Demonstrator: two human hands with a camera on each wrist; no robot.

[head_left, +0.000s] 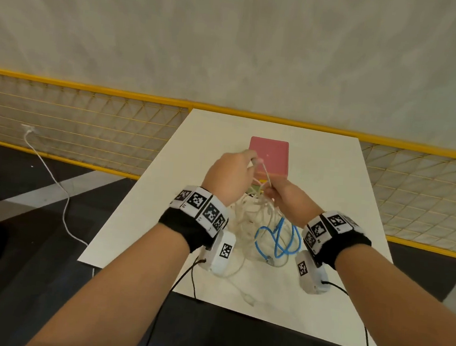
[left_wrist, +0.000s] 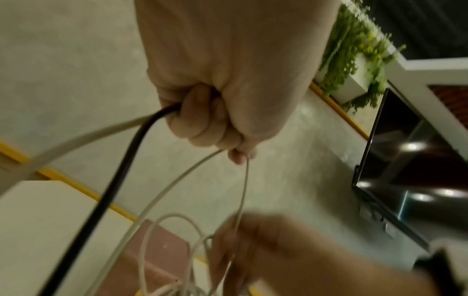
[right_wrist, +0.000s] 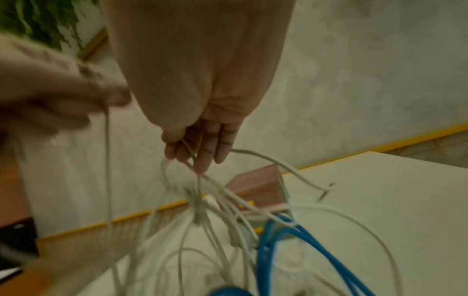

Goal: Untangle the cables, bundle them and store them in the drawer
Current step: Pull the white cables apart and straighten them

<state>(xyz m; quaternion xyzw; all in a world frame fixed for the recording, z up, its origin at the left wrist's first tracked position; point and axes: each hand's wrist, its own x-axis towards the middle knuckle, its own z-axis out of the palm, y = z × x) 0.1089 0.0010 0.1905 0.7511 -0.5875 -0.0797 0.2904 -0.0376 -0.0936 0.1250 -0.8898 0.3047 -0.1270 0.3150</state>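
Note:
A tangle of white cables (head_left: 248, 216) lies mid-table, with a blue cable (head_left: 279, 239) looped at its right side. Behind it stands the pink drawer box (head_left: 268, 155). My left hand (head_left: 251, 162) is raised over the heap, fist curled round white cable strands (left_wrist: 243, 180) and a black lead (left_wrist: 121, 170). My right hand (head_left: 270, 189), just right and lower, pinches a thin white strand (right_wrist: 202, 180) that rises from the tangle toward the left hand. In the right wrist view the blue cable (right_wrist: 291, 240) runs under the fingers (right_wrist: 202, 158). Whether the drawer is open is hidden by the hands.
The white table (head_left: 331, 182) ends close to my body, and a white connector (head_left: 250, 300) lies near that edge. A yellow mesh fence (head_left: 88, 122) runs behind. A white charger lead (head_left: 55, 182) trails over the dark floor at left.

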